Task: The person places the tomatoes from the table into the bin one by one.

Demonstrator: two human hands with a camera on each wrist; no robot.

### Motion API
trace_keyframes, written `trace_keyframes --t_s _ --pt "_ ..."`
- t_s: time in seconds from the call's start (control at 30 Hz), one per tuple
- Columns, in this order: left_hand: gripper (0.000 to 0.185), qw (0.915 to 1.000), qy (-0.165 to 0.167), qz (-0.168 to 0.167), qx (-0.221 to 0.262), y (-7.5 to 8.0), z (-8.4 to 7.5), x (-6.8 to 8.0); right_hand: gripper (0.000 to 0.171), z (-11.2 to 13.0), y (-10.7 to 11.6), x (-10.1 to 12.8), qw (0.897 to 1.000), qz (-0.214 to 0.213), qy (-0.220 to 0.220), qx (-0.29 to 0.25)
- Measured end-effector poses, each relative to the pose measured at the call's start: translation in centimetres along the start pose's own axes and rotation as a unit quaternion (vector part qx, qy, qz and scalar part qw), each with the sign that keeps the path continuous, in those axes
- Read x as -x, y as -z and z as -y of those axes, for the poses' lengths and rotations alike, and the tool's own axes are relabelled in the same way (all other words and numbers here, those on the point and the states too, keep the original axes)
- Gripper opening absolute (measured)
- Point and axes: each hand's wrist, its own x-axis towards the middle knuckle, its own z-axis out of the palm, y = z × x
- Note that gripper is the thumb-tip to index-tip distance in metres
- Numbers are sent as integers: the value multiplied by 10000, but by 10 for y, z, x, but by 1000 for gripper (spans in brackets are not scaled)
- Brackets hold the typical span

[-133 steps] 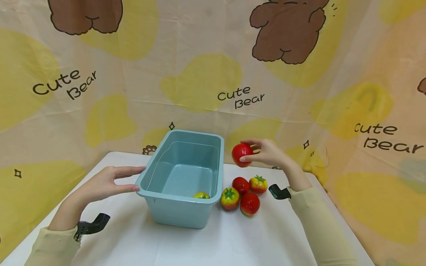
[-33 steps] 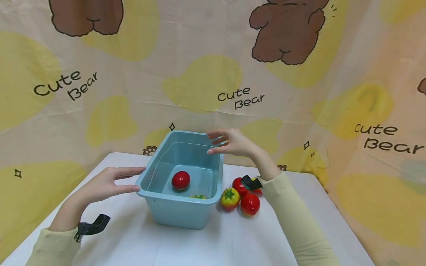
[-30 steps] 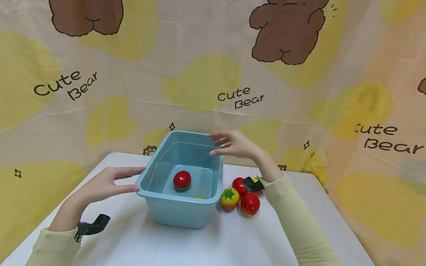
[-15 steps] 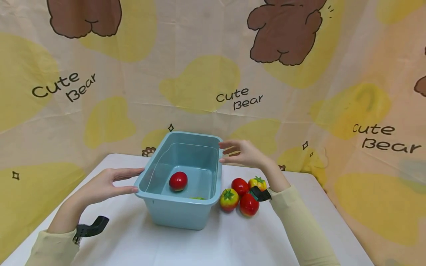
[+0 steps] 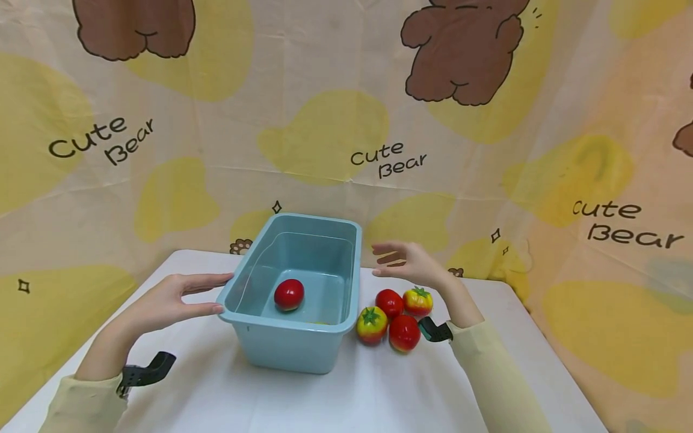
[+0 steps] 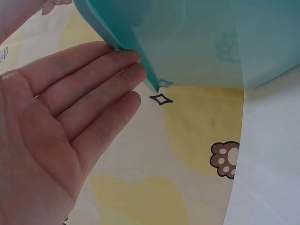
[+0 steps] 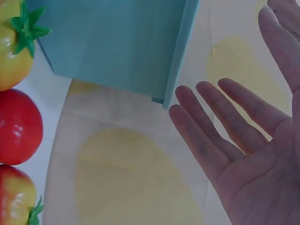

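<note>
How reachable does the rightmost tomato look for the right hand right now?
Probably yes: the right hand is empty, fingers apart, near the rightmost tomato, with nothing visible between them.

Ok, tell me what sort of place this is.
Probably a small staged tabletop spot, perhaps for filming, though I can't be sure. A printed "Cute Bear" cloth backs a white table, where a blue bin stands beside glossy, tomato-like fruit.
</note>
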Motion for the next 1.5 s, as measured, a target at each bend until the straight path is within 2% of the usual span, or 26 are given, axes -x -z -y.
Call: trace_keyframes --t_s 0.3,0.8,1.23,1.5 --pt "58 10000 -1 -10 27 0 1 1 56 -18 -4 15 9994 17 -306 -145" --pt "57 10000 -31 34 -12 1 1 -2 53 -54 -11 39 9985 -150 -500 -175" --pt "58 10000 -12 29 -25 1 2 -2 55 -75 -20 62 9940 -262 -1052 -169" --pt "58 10000 -12 42 -25 1 1 -2 58 -92 -25 76 9940 -146 -1046 -294"
